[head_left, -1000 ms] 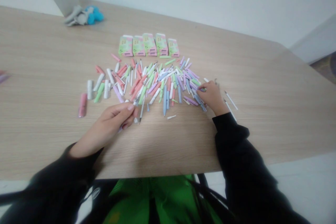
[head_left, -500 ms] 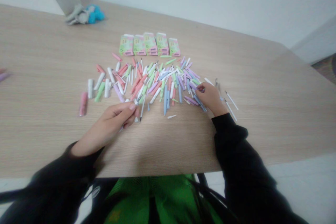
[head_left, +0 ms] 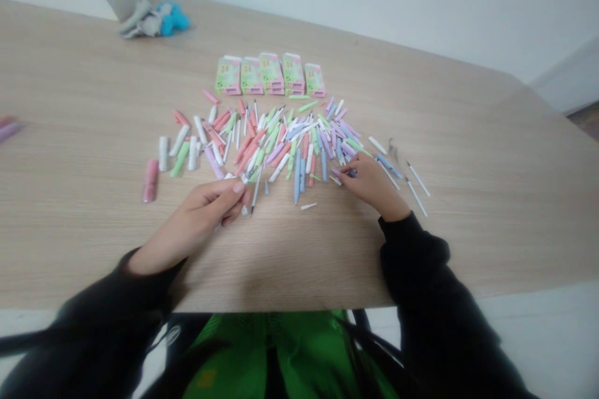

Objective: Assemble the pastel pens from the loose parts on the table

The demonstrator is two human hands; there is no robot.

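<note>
Pinching a small pen part [head_left: 350, 173] between the fingertips, the right hand [head_left: 372, 186] now sits lower and further into the pile of pastel pen parts [head_left: 276, 149], and a blue barrel [head_left: 388, 165] now lies just beyond it, to the right of the pile. The left hand [head_left: 196, 212] curls at the pile's near side; whether it grips anything, I cannot tell. Five green-and-pink boxes [head_left: 269, 75] stand beyond the pile, each showing a printed 5. The near edge of the wooden table [head_left: 281, 302] runs well below the pile.
</note>
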